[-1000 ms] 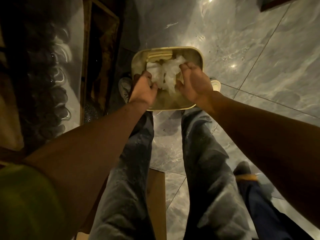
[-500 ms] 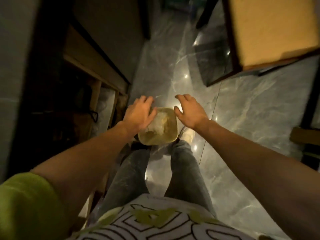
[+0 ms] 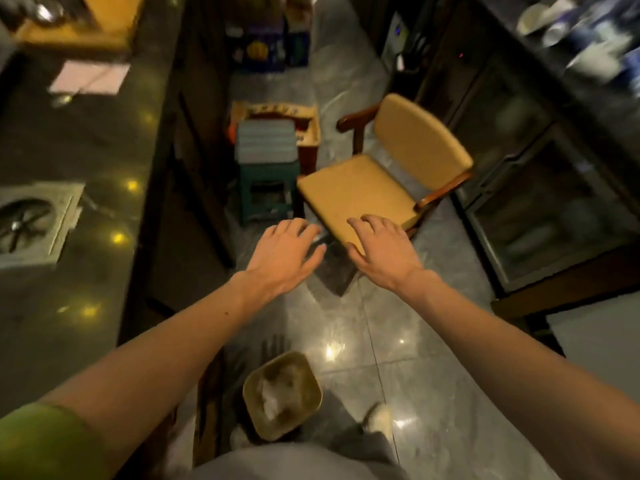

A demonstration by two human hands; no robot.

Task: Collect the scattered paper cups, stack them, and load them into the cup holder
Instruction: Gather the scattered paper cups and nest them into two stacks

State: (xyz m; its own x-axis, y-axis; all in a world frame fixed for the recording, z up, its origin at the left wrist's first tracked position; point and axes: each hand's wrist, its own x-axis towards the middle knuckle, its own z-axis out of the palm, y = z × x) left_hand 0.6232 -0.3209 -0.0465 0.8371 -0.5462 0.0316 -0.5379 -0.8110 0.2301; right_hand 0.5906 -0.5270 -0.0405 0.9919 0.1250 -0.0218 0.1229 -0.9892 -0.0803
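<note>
Both hands reach out above the floor, and they hold nothing.
The left hand and the right hand are palm down, side by side but apart, with fingers loosely spread, in front of a yellow chair. Near the person's feet a tan bin stands on the floor with white crumpled material inside. Pale cup-like shapes lie on the far right surface, too blurred to identify.

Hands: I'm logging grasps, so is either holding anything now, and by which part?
Nothing is held. The left hand and right hand are both empty, fingers spread.
</note>
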